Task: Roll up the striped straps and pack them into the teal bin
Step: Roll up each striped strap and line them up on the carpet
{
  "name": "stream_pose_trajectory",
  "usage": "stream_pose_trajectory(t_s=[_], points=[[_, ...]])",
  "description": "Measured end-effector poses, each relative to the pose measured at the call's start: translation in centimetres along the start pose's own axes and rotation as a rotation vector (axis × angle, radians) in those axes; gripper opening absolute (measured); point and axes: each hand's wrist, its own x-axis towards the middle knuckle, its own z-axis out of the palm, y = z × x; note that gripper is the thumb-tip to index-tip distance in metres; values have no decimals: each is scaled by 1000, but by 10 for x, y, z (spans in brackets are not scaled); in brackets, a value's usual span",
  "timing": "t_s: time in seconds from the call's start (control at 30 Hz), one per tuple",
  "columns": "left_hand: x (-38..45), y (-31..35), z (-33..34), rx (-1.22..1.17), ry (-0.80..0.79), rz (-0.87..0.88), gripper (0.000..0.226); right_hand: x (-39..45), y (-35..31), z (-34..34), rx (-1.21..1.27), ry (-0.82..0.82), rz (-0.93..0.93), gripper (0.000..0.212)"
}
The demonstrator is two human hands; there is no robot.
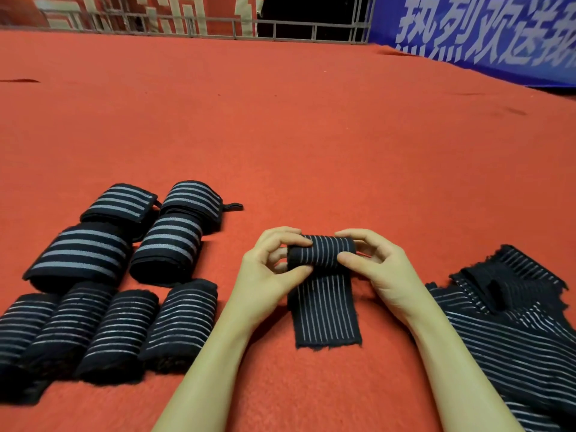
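Rolling looks about half done: near the red mat's (280, 135) front edge the left hand (268, 275) and right hand (378, 269) pinch the ends of a part-rolled striped strap (322, 275), whose flat tail probably needs winding in; no teal bin shows.

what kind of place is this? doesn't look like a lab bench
Probably a stage or event hall floor, not a workshop. The straps lie on a wide red carpet, a blue banner with large white Chinese characters hangs at the far right, and a metal railing fronts a red-and-cream backdrop. No teal bin in view.
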Motion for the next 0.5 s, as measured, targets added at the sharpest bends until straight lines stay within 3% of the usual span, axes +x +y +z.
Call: stream_pose_trajectory(t_s=[0.2, 0.27, 0.5], points=[[0, 3, 3, 0, 20, -92, 39, 1, -2, 1, 13, 1, -11, 40], [0, 4, 5, 3, 13, -73, 38, 1, -2, 0, 14, -6, 4, 50], [0, -4, 4, 105, 22, 42, 40, 1, 0, -3, -47, -54, -6, 44]])
